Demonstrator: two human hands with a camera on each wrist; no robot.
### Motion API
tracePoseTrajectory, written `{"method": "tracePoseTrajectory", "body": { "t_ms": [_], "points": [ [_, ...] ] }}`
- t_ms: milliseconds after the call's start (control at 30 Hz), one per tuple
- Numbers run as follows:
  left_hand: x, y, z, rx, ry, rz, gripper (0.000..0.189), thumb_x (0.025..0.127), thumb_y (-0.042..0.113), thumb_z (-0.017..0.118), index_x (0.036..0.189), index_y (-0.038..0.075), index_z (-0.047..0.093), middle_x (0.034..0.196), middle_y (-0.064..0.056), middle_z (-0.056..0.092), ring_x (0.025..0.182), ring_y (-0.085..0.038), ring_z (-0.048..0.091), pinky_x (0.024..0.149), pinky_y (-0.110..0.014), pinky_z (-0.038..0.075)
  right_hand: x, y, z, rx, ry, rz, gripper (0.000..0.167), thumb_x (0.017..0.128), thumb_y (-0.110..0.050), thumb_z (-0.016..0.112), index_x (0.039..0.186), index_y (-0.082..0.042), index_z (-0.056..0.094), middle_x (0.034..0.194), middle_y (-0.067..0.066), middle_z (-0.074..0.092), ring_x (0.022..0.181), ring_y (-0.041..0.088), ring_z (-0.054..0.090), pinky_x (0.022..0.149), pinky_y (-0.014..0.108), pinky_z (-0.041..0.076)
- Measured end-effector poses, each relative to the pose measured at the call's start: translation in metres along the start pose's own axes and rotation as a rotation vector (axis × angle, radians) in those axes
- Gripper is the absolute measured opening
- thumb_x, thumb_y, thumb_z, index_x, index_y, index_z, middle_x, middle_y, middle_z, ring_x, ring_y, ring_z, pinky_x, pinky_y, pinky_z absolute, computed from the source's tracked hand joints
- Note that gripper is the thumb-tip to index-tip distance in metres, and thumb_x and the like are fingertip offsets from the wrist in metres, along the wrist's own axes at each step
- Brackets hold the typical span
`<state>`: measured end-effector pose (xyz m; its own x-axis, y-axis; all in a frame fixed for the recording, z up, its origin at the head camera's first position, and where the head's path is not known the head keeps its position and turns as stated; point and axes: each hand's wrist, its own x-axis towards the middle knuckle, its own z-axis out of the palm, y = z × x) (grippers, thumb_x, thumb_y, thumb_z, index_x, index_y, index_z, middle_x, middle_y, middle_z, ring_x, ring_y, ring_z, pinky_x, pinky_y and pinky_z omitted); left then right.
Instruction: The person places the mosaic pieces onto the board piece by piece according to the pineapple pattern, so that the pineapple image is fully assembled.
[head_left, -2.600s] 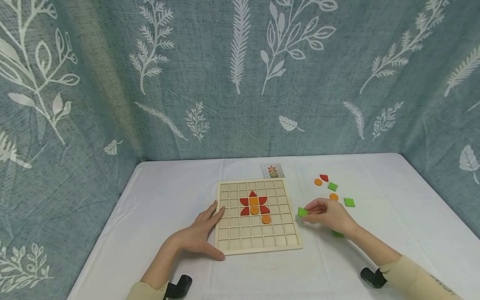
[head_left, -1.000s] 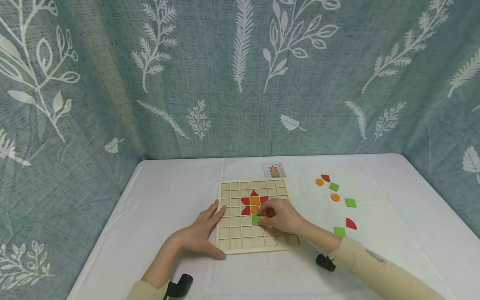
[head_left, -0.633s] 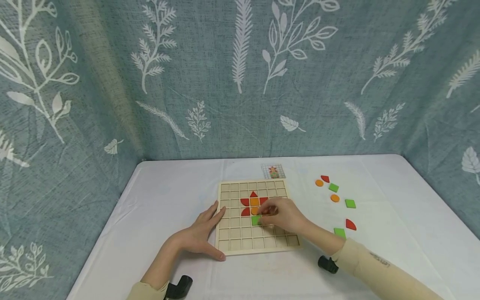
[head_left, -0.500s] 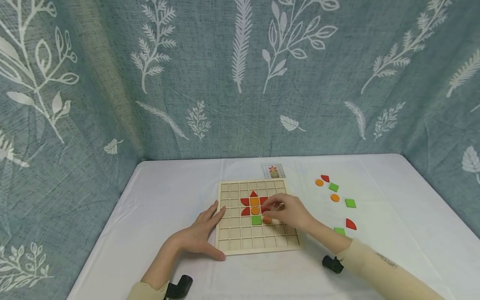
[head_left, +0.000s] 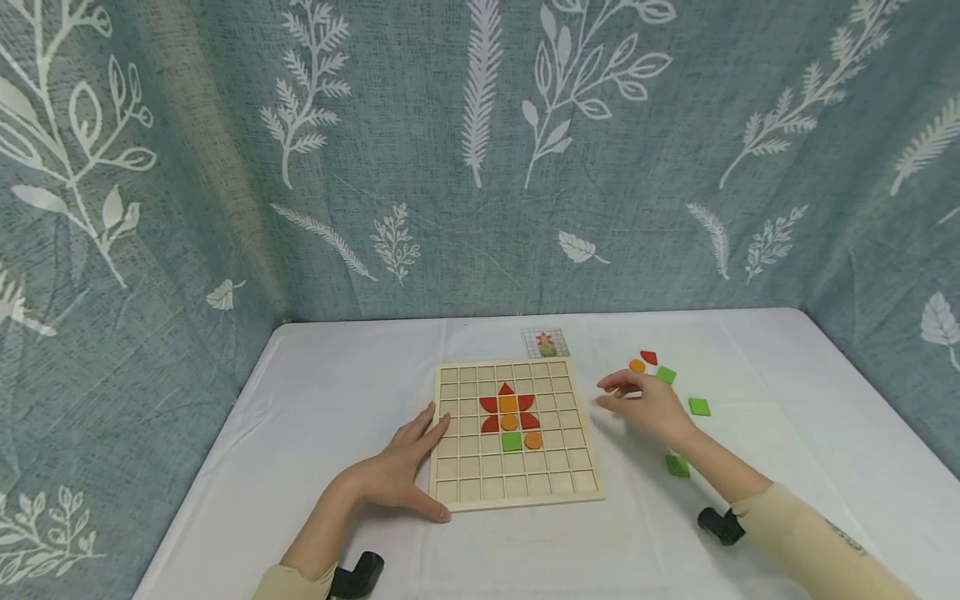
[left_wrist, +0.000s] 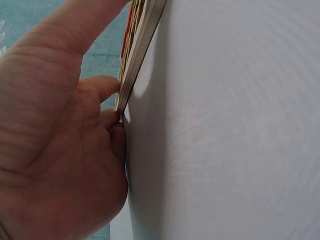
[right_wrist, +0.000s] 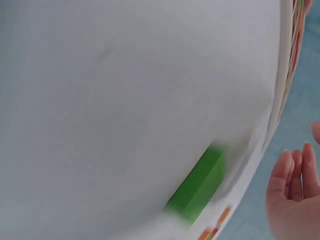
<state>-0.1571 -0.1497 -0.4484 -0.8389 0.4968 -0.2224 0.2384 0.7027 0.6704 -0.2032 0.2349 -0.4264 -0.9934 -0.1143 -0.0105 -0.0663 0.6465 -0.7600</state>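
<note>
My left hand (head_left: pixel 401 471) rests at the left edge of a wooden grid board (head_left: pixel 468 475), fingers spread, one fingertip over the rim. In the left wrist view its thumb and fingers lie along the board's side (left_wrist: pixel 137 55). On the board sit a red triangle (head_left: pixel 506 388), an orange square (head_left: pixel 507 403), several red quarter-circles, an orange disc (head_left: pixel 509 422), a green square tile (head_left: pixel 512 441) and another orange disc (head_left: pixel 533 439). My right hand (head_left: pixel 648 408) hovers right of the board, fingers loosely bent, holding nothing visible.
Right of the board lie a red quarter-circle (head_left: pixel 648 357), an orange disc (head_left: pixel 637 366) and green squares (head_left: pixel 699 407), one near the right forearm (head_left: pixel 677 465). A pattern card (head_left: pixel 546 342) lies behind the board. A patterned curtain (head_left: pixel 450 167) surrounds the white table.
My right hand carried a green square onto the board, below the upper orange disc, and let go. It has since moved back right over the loose pieces. The left hand stays put.
</note>
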Motion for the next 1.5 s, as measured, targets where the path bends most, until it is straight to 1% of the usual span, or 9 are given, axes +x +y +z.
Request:
{"method": "tracePoseTrajectory", "body": {
  "t_ms": [200,367,533,700,967,1133,1267,1367,1500],
  "points": [
    [-0.003,0.001,-0.001,0.001,0.003,-0.003,0.129,0.058,0.049,0.090,0.156,0.007,0.018,0.162,-0.017,-0.001,0.147,-0.040,0.002,0.111,-0.063,0.019,0.000,0.020,-0.024,-0.036,0.044,0.042,0.037,0.089,-0.032,0.072,0.115,-0.006,0.068,0.107,0.008,0.066,0.098,0.023,0.058,0.075,0.032,0.048],
    [-0.004,0.001,-0.001,-0.003,0.005,-0.002,0.129,0.058,0.049,0.090,0.156,0.006,0.019,0.162,-0.018,0.000,0.146,-0.041,0.002,0.111,-0.063,0.019,0.001,0.034,-0.041,-0.067,0.062,0.081,0.040,0.091,-0.030,0.069,0.121,-0.004,0.065,0.113,0.015,0.063,0.103,0.028,0.056,0.075,0.032,0.048],
    [-0.004,0.001,-0.002,-0.001,0.003,0.000,0.128,0.058,0.049,0.090,0.156,0.006,0.019,0.162,-0.018,-0.001,0.146,-0.041,0.002,0.111,-0.063,0.019,0.004,0.045,-0.053,-0.088,0.056,0.115,0.040,0.093,-0.028,0.068,0.122,-0.002,0.063,0.119,0.020,0.061,0.104,0.031,0.054,0.072,0.032,0.049],
    [-0.003,0.003,-0.002,-0.005,-0.003,0.001,0.128,0.059,0.049,0.089,0.156,0.006,0.018,0.162,-0.017,-0.001,0.147,-0.040,0.002,0.111,-0.063,0.019,0.006,0.052,-0.060,-0.160,0.032,0.124,0.042,0.090,-0.029,0.071,0.119,0.000,0.063,0.115,0.021,0.063,0.096,0.029,0.056,0.069,0.032,0.048],
    [-0.002,0.002,-0.003,-0.007,-0.008,0.010,0.128,0.059,0.048,0.090,0.156,0.006,0.018,0.162,-0.018,-0.002,0.147,-0.041,0.001,0.111,-0.063,0.017,0.002,0.056,-0.066,-0.231,-0.012,0.163,0.047,0.086,-0.035,0.074,0.113,0.002,0.065,0.106,0.017,0.064,0.086,0.026,0.054,0.066,0.032,0.045],
    [-0.002,0.003,-0.004,-0.003,-0.008,0.009,0.128,0.059,0.049,0.090,0.156,0.006,0.018,0.162,-0.018,-0.002,0.147,-0.041,0.001,0.111,-0.063,0.017,0.002,0.057,-0.066,-0.240,-0.012,0.148,0.043,0.085,-0.033,0.075,0.108,0.002,0.067,0.096,0.011,0.066,0.080,0.023,0.055,0.064,0.031,0.045],
    [-0.002,0.003,-0.004,-0.002,-0.009,0.009,0.128,0.059,0.049,0.090,0.156,0.006,0.018,0.162,-0.018,-0.002,0.147,-0.041,0.001,0.111,-0.063,0.017,0.002,0.055,-0.064,-0.255,0.012,0.125,0.043,0.084,-0.034,0.076,0.107,0.002,0.068,0.098,0.012,0.068,0.082,0.023,0.056,0.064,0.031,0.045],
    [-0.002,0.003,-0.004,-0.001,-0.010,0.008,0.128,0.059,0.049,0.090,0.156,0.006,0.018,0.162,-0.018,-0.002,0.147,-0.040,0.001,0.111,-0.063,0.017,0.001,0.049,-0.059,-0.230,0.032,0.108,0.044,0.084,-0.035,0.077,0.109,0.001,0.069,0.103,0.014,0.068,0.088,0.026,0.058,0.067,0.031,0.047],
    [-0.002,0.002,-0.004,0.000,-0.010,0.004,0.128,0.059,0.050,0.090,0.156,0.007,0.018,0.162,-0.017,-0.002,0.147,-0.040,0.001,0.111,-0.063,0.018,0.000,0.039,-0.049,-0.121,0.036,0.089,0.043,0.083,-0.034,0.078,0.111,-0.002,0.070,0.102,0.011,0.070,0.094,0.025,0.063,0.072,0.030,0.050]
  ]
}}
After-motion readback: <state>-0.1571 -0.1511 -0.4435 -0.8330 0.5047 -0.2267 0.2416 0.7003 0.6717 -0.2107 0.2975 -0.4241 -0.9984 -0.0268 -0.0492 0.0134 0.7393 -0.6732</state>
